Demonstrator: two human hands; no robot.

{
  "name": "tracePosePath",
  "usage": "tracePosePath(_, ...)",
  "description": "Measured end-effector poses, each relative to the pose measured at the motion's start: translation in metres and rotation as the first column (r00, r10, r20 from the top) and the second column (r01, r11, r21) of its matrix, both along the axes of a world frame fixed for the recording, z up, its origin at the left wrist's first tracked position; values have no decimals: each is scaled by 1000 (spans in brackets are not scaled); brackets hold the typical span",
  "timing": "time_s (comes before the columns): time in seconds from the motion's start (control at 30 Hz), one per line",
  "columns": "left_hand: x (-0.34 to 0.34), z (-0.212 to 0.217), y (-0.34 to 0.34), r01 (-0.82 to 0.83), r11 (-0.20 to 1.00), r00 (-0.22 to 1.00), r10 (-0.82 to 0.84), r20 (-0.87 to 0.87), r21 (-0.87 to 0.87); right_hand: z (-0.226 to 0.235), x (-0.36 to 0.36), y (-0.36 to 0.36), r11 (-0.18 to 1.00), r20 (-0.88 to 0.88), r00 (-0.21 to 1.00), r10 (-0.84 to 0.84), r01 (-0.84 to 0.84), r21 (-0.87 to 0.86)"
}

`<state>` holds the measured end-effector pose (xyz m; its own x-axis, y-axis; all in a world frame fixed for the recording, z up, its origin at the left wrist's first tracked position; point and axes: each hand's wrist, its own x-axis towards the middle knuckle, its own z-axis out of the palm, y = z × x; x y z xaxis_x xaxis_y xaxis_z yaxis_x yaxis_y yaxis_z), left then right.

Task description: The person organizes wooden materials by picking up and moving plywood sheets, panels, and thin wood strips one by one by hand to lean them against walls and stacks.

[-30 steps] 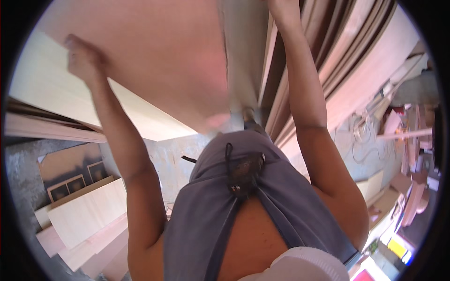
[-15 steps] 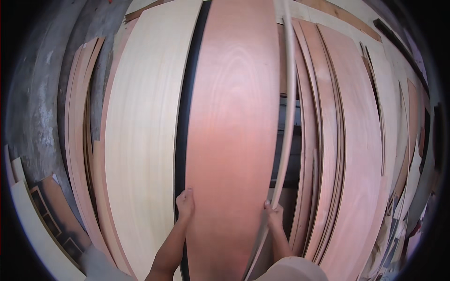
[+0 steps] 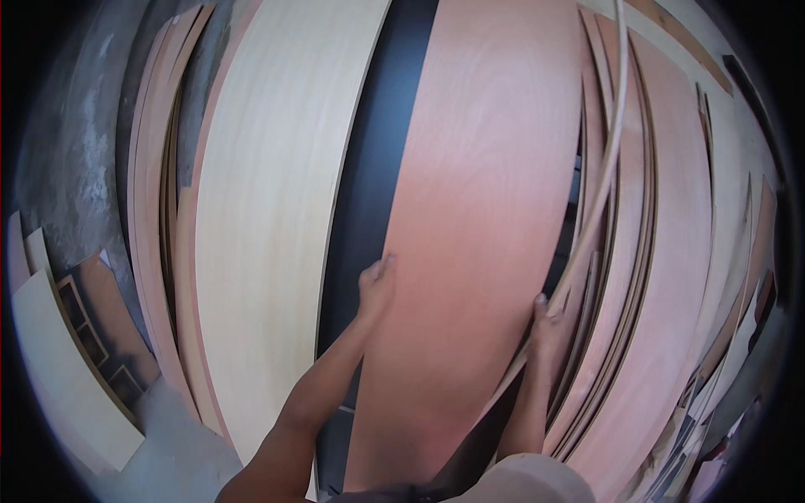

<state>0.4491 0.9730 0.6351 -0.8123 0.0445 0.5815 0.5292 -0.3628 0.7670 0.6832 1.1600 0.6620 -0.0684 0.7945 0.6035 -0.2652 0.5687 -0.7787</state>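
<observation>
Hands on a tall reddish-brown plywood sheet, seen from the head camera looking at a stack of boards stood on edge. Left hand lies on the sheet's left edge, fingers curled round that edge and thumb on the face, so its grip is closed on the board. Right hand meets the sheet's right edge lower down, fingers pressed along the edge; its grip wraps the edge too (how far the fingers reach behind cannot be told). Both forearms rise from the lower edge of the view, one on each side of the sheet.

The sheet stands upright in the middle of the view, leaning back against the stack, its face smooth and showing faint grain. Just beside it on the left, a narrow black panel shows as a dark strip, partly covered by the sheet. Left of that stands a pale cream plywood sheet, also upright. Further left, several thin brown boards lean on a rough grey wall.

To the right of the held sheet, a thin pale strip bows upward past its edge, and behind it stands a row of reddish boards on edge, close together. Small pale offcuts lie at lower left on the grey floor.
</observation>
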Motion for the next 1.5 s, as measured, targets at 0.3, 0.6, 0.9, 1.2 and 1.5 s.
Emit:
tracePosePath(0.3, 30, -16, 51, 25, 999, 999, -24, 23, -33, -8, 39, 36, 999, 10, 1000, -27, 27, 28)
tracePosePath(0.6, 30, -16, 71, -67, 997, 998, 67, 4, -36, -41, 10, 82, 996, 168, 982, -84, 82, 19)
tracePosePath(0.9, 39, -31, 77, -108, 993, 994, 108, -11, -43, -47, 12, 94, 1000, 73, 997, -9, 9, 3)
tracePosePath(1.2, 14, -72, 42, -133, 991, 990, 133, 48, -6, -74, -7, 52, 995, 200, 978, 62, -76, 63)
tracePosePath(1.5, 9, -54, 29, -276, 960, 956, 278, -88, 33, -75, -29, 61, 993, 271, 962, -32, -1, 122)
